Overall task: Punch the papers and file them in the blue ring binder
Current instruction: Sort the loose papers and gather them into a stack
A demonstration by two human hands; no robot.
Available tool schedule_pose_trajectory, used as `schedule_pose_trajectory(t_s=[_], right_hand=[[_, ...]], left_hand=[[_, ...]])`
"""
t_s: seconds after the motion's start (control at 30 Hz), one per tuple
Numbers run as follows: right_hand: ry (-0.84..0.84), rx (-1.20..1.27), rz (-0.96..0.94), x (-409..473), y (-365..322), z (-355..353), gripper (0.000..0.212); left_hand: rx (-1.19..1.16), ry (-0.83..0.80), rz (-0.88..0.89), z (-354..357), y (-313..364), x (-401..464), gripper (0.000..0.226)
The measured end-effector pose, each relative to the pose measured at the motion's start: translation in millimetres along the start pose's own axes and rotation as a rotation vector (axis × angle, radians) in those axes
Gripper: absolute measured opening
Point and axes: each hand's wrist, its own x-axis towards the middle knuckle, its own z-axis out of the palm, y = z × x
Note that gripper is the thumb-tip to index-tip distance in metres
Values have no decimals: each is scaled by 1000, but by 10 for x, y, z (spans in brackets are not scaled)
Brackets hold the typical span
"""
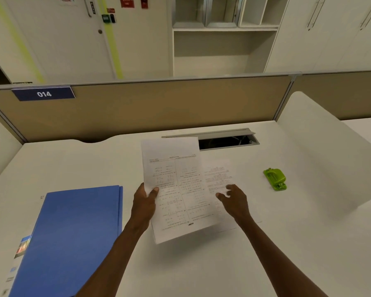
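White counter (266, 254) carries closed blue binder (73, 236) at 8 o'clock, left hand (145, 202) at centre pinching a printed sheet (176, 185) lifted off the counter, right hand (234, 200) with loose fingers on a second sheet (220, 174) lying flat, green punch (275, 179) untouched at 3 o'clock.

Landmark: hole punch (275, 179), on the counter (201, 264), right side.
Printed sheet (176, 189): left of the hole punch, raised off the counter, its left edge in the left hand (143, 205).
Second sheet (220, 179): flat on the counter between raised sheet and hole punch, under the right hand (234, 200).
Ring binder (73, 236): far left of the hole punch, lying closed.
Cable tray opening (225, 141): behind the hole punch, leftward.
Partition (159, 103): behind all.
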Motion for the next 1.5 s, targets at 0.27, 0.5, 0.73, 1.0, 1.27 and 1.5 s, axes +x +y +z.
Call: schedule_pose_trajectory(t_s=[0.27, 0.5, 0.73, 1.0, 1.27, 1.5], right_hand=[[112, -489, 211, 29, 551, -94, 84], [100, -538, 243, 94, 628, -148, 88], [26, -544, 308, 213, 594, -203, 87], [20, -423, 434, 258, 577, -270, 94], [320, -35, 184, 169, 593, -376, 13], [454, 170, -34, 29, 240, -518, 5]], left_hand=[[32, 19, -19, -59, -62, 47, 25], [50, 15, -28, -52, -81, 51, 23], [49, 16, -30, -119, -107, 53, 25], [65, 34, -34, -186, -131, 47, 24], [80, 130, -2, -267, -156, 39, 35], [63, 192, -8, -286, -155, 45, 34]])
